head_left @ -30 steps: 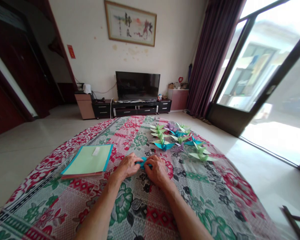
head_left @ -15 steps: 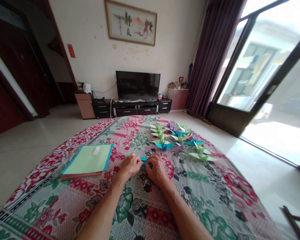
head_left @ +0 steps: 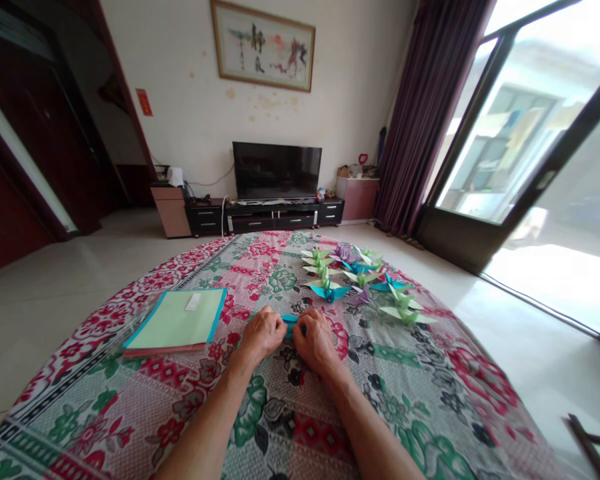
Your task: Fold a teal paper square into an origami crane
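My left hand (head_left: 263, 332) and my right hand (head_left: 316, 339) rest close together on a round table covered with a floral cloth (head_left: 280, 413). Both pinch a small piece of teal folded paper (head_left: 290, 321) pressed to the cloth between them. Only a sliver of the paper shows past the fingers. Beyond my hands stand several folded paper cranes (head_left: 360, 280) in green, teal and purple.
A stack of coloured paper sheets (head_left: 177, 320), pale green on top, lies to the left of my hands. Across the tiled floor stand a TV (head_left: 277, 171) on a low dark cabinet, a purple curtain and a large glass door on the right.
My two hands have drawn closer together over the teal paper, so less of it shows now. Nothing else on the table has moved.
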Demonstrator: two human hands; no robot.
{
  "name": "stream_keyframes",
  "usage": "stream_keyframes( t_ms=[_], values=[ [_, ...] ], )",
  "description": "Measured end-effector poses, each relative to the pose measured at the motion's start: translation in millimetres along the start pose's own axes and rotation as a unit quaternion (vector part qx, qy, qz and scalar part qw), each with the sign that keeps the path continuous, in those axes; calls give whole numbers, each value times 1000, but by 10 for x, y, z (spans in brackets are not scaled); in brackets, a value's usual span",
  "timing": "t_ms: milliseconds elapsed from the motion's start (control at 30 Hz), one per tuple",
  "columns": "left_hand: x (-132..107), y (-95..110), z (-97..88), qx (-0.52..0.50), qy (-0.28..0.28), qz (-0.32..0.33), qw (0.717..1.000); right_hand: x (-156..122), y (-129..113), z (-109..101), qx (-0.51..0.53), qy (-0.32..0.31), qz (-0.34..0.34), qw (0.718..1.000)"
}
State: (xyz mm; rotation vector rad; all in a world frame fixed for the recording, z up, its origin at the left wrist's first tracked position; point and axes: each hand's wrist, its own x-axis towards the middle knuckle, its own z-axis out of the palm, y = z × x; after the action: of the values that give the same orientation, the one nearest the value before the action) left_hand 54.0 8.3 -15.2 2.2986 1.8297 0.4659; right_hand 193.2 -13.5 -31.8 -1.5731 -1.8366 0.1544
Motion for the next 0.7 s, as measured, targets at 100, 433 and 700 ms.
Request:
stream_keyframes(
  t_ms=[100,433,700],
  values=[
    [2,1,-3,-2,1,3,1000,20,58,-23,34,-5,-1,999],
    [8,42,-17,16,4,-12,1000,81,327,-116,104,-19,-25,994],
    [14,50,2,30,3,-30,999,98,445,-103,113,-32,-30,993]
  ],
)
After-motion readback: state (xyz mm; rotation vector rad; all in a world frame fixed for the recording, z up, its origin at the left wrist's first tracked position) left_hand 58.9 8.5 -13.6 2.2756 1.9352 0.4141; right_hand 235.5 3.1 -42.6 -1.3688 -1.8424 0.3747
